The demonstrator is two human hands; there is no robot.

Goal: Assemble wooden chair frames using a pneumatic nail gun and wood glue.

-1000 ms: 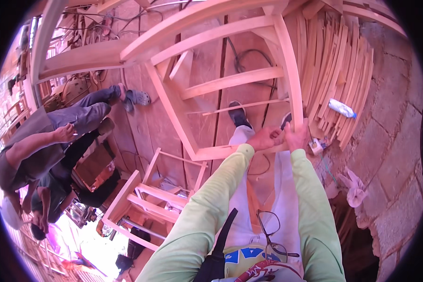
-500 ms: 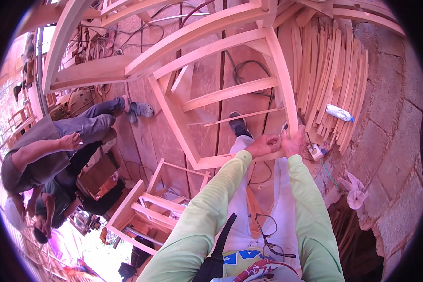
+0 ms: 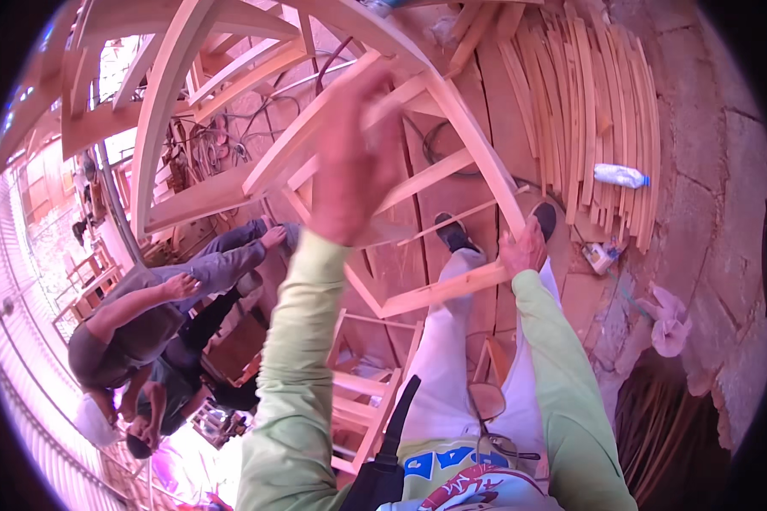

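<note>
A pale wooden chair frame (image 3: 479, 152) with curved rails and a crossbar stands tilted before me. My right hand (image 3: 523, 249) grips its near right corner, fingers wrapped around the wood. High over the frame, my left hand (image 3: 355, 166) is raised and smeared by motion; its fingers cannot be read clearly, and it hides part of the frame behind it. A thin loose-looking strip (image 3: 456, 218) crosses the frame's lower part. Below the frame, my shoes (image 3: 452, 232) rest on the floor.
Long wooden strips (image 3: 581, 111) lie stacked at the right, with a plastic bottle (image 3: 620, 175) on top. A crumpled plastic bag (image 3: 669, 322) lies nearer. Two people (image 3: 132, 328) are at the left. Another slatted wooden frame (image 3: 362, 385) stands near my left arm; cords cross the floor.
My left hand has left the near right corner and swung up and to the left. My right hand still holds that corner. The whole view has shifted, with the people appearing farther right.
</note>
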